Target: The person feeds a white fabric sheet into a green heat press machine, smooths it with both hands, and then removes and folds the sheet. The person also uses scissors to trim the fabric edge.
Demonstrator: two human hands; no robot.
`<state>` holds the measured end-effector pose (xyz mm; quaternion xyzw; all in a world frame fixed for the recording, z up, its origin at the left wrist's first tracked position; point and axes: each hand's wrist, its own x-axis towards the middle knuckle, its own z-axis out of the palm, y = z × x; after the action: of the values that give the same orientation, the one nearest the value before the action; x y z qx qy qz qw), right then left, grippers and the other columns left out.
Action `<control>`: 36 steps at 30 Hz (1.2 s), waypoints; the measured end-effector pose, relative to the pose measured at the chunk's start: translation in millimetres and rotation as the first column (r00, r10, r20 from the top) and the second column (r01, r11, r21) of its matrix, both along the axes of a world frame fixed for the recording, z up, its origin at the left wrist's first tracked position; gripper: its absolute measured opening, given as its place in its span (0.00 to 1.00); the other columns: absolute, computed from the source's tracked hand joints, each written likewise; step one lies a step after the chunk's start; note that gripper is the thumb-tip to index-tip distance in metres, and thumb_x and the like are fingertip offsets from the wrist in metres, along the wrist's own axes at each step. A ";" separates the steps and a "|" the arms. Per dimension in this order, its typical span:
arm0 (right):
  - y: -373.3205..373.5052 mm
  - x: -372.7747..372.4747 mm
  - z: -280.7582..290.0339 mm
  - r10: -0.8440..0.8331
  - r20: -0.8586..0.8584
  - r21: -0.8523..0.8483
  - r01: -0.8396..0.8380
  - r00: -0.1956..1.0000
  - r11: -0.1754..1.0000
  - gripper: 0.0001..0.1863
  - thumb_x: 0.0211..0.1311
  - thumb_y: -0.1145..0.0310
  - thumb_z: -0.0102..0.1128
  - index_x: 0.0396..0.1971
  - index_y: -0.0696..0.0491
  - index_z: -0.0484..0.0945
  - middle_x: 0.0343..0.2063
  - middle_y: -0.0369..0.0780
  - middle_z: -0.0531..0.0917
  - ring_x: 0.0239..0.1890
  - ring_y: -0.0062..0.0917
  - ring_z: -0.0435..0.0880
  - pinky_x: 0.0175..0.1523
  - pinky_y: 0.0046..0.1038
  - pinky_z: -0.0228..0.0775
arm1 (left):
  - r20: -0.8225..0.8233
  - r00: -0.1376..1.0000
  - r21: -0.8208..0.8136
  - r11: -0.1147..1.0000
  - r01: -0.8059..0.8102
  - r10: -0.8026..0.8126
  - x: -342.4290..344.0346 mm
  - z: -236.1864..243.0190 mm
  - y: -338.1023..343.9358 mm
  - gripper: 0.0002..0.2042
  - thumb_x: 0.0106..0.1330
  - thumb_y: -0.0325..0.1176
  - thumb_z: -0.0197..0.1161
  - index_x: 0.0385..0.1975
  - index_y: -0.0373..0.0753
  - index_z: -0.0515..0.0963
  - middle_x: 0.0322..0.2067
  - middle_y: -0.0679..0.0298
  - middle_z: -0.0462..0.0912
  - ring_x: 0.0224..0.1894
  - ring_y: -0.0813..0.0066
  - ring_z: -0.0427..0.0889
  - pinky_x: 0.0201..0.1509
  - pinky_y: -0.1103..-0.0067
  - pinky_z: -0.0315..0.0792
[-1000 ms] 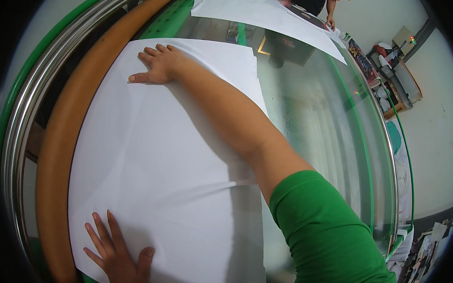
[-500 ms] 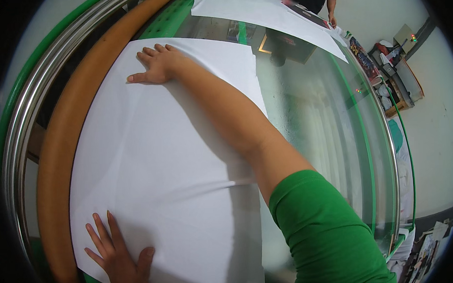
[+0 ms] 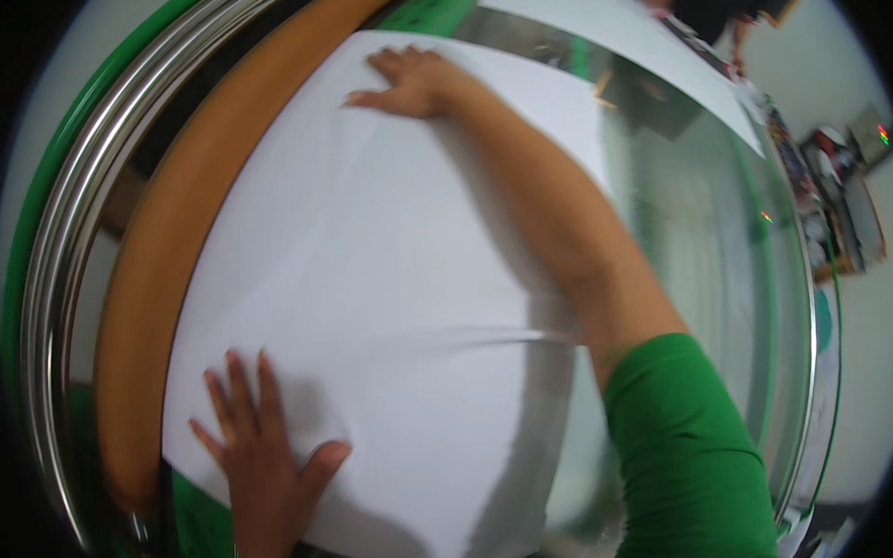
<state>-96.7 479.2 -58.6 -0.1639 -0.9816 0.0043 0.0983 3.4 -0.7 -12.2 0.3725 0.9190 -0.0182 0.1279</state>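
Note:
A large white sheet (image 3: 396, 251) lies over a glass-topped surface, its left edge running along a thick brown roller (image 3: 184, 229). My left hand (image 3: 261, 448) rests palm down near the sheet's near left corner, fingers spread and thumb out to the right. At the far end, my right hand (image 3: 410, 82) lies flat on the sheet close to its upper left edge, thumb apart from the fingers. The right arm, in a green sleeve, stretches across the sheet. Neither hand grips anything. A shallow crease crosses the sheet beside my right elbow.
Metal rails and a green tube (image 3: 72, 125) curve beyond the roller. To the right stretches the glass surface (image 3: 693, 300). Another white sheet (image 3: 634, 26) lies at the far end, with a person in dark clothes (image 3: 708, 9) beside it. Shelved items (image 3: 837, 196) stand against the right wall.
My view has shifted and turned, so the sheet, roller and both hands appear farther right and higher. Both hands stay flat at about the same places on the sheet.

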 end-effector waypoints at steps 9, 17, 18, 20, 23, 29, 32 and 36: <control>-5.3 -3.0 -0.5 -0.041 0.006 0.004 0.041 0.999 0.999 0.61 0.59 0.11 0.35 0.81 0.43 0.58 0.81 0.46 0.56 0.84 0.47 0.49 0.85 0.49 0.42 | 0.018 1.000 -0.023 1.000 0.003 -0.002 -5.4 -0.6 -6.4 0.66 0.53 0.86 0.52 0.83 0.40 0.46 0.83 0.44 0.38 0.85 0.39 0.32 0.75 0.30 0.26; -5.1 -3.6 -3.4 -0.041 -0.068 -0.017 0.040 0.997 0.999 0.61 0.58 0.12 0.39 0.81 0.42 0.59 0.82 0.45 0.56 0.83 0.47 0.50 0.85 0.50 0.42 | -0.007 1.000 0.008 1.000 0.015 -0.015 -3.7 1.3 -5.0 0.66 0.52 0.86 0.50 0.82 0.37 0.49 0.82 0.40 0.42 0.84 0.34 0.36 0.74 0.27 0.29; -5.6 -4.6 -2.9 -0.005 -0.121 0.041 0.010 0.993 0.999 0.59 0.60 0.13 0.40 0.81 0.42 0.60 0.81 0.44 0.56 0.83 0.47 0.50 0.85 0.50 0.42 | 0.002 1.000 0.032 0.999 0.020 -0.020 -4.4 2.1 -5.3 0.66 0.53 0.87 0.48 0.82 0.35 0.51 0.81 0.39 0.44 0.83 0.32 0.37 0.73 0.26 0.30; -6.6 -6.5 0.1 0.050 -0.175 0.180 -0.018 0.983 0.983 0.55 0.63 0.16 0.41 0.80 0.41 0.62 0.81 0.44 0.58 0.83 0.46 0.51 0.85 0.50 0.43 | 0.025 1.000 0.060 0.998 -0.001 -0.001 -6.3 4.1 -6.3 0.68 0.49 0.86 0.54 0.82 0.35 0.50 0.81 0.39 0.45 0.83 0.32 0.38 0.74 0.27 0.30; -7.8 -5.6 7.6 0.294 -0.081 -0.269 -0.305 0.952 0.914 0.50 0.67 0.20 0.43 0.78 0.41 0.65 0.80 0.43 0.60 0.83 0.44 0.52 0.85 0.49 0.43 | 0.077 0.997 0.125 0.991 -0.042 0.032 -8.3 5.3 -8.1 0.72 0.40 0.85 0.62 0.82 0.37 0.50 0.81 0.39 0.47 0.83 0.32 0.39 0.74 0.27 0.30; -19.2 28.4 2.2 0.192 -0.092 -0.077 -0.200 0.977 0.977 0.52 0.64 0.18 0.42 0.79 0.37 0.64 0.81 0.41 0.59 0.83 0.43 0.51 0.85 0.49 0.42 | -0.013 1.000 0.131 0.991 -0.024 0.025 -3.7 -1.8 -7.8 0.84 0.16 0.85 0.66 0.84 0.44 0.48 0.82 0.40 0.42 0.83 0.31 0.34 0.75 0.28 0.29; -24.9 38.2 0.4 0.132 -0.031 0.087 -0.129 0.991 0.988 0.57 0.58 0.13 0.41 0.80 0.35 0.61 0.81 0.40 0.58 0.84 0.42 0.50 0.85 0.51 0.40 | -0.046 0.995 -0.005 0.996 0.085 -0.085 -3.6 -2.1 -9.7 0.84 0.15 0.86 0.65 0.83 0.45 0.49 0.82 0.38 0.40 0.83 0.28 0.33 0.73 0.24 0.31; -29.6 39.3 3.1 0.086 0.011 0.080 -0.087 0.996 0.993 0.60 0.54 0.10 0.41 0.81 0.33 0.59 0.82 0.40 0.57 0.84 0.42 0.50 0.85 0.52 0.38 | -0.025 0.992 -0.036 0.992 0.121 -0.121 -5.0 0.1 -12.7 0.82 0.16 0.87 0.64 0.83 0.45 0.52 0.82 0.39 0.41 0.82 0.28 0.33 0.70 0.21 0.33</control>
<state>-57.4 449.6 -55.5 -0.1170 -0.9875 -0.0316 0.1009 -1.6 -13.4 -12.1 0.4250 0.8959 -0.0467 0.1203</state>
